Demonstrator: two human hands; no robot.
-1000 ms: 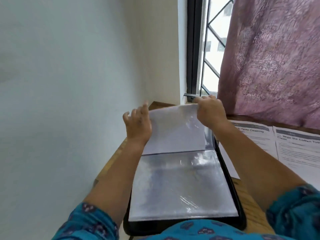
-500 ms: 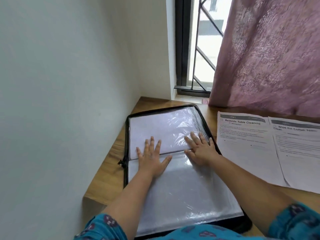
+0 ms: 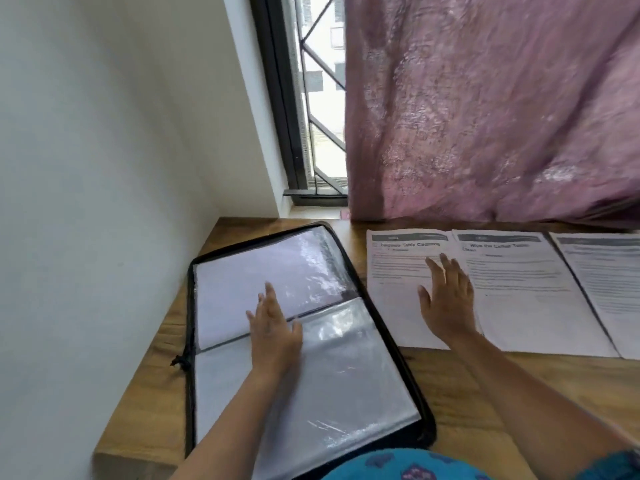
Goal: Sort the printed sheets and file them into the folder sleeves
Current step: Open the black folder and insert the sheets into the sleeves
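Note:
A black zip folder (image 3: pixel 391 344) lies open on the wooden desk, its clear plastic sleeves spread flat. The far sleeve (image 3: pixel 249 282) holds a white sheet; the near sleeve (image 3: pixel 346 382) looks glossy and see-through. My left hand (image 3: pixel 273 330) rests flat on the folder's middle fold, fingers apart. To the right lie three printed sheets side by side. My right hand (image 3: pixel 446 299) lies flat, fingers spread, on the nearest printed sheet (image 3: pixel 394 289), which overlaps the second sheet (image 3: pixel 519 289). A third sheet (image 3: pixel 609 282) runs off the right edge.
A white wall (image 3: pixel 86 202) closes the left side right next to the desk's (image 3: pixel 485 386) edge. A window with a black frame (image 3: pixel 287 116) and a pink curtain (image 3: pixel 485 109) hang behind the sheets. The folder's zip pull (image 3: pixel 180 360) sticks out leftward.
The raised sleeve was laid down flat onto the far half. My right hand then left the folder and moved right onto the nearest printed sheet. My left hand stayed on the fold.

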